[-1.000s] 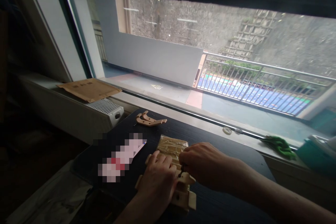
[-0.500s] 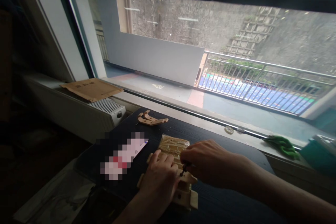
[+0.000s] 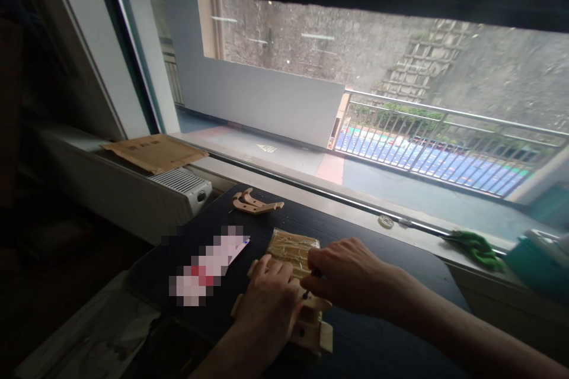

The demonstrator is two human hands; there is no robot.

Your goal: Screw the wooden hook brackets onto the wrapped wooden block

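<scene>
Gripping the dark tool (image 3: 306, 295) in the right hand (image 3: 351, 275), now curled further over its shaft, likely mid-turn; steadying the wooden piece (image 3: 318, 303), lower centre of the frame, under the left hand's (image 3: 269, 299) bent fingers

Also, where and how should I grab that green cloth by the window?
Probably pinch the green cloth by its bunched middle, from above: it lies rumpled on the sill, giving raised folds to gather. The teal container crowds its right end.
</scene>
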